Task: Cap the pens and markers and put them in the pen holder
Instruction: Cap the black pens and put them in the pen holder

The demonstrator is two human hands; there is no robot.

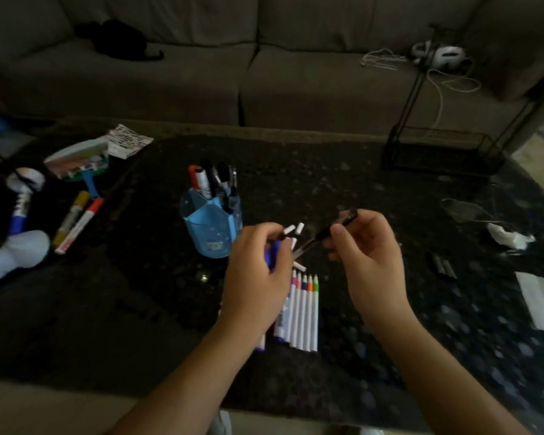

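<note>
My right hand point(366, 249) pinches a dark pen point(333, 229) that slants up to the right over the table. My left hand point(258, 274) is curled round a small bunch of caps, white ones point(294, 230) sticking out above my fingers and a blue one point(272, 254) lower down. The pen's lower end points toward the left hand. Just behind, the blue pen holder point(209, 230) stands upright with several capped markers point(214, 180) in it. A row of white markers with coloured tips point(305, 312) lies on the table under my hands.
At the left lie a yellow marker point(71, 216) and a red marker point(82, 224), a marker pack point(76, 161), a white and blue bottle point(22, 202). Black caps point(443, 266) and crumpled white paper point(509, 238) lie at the right. A black wire rack point(437, 152) stands back right.
</note>
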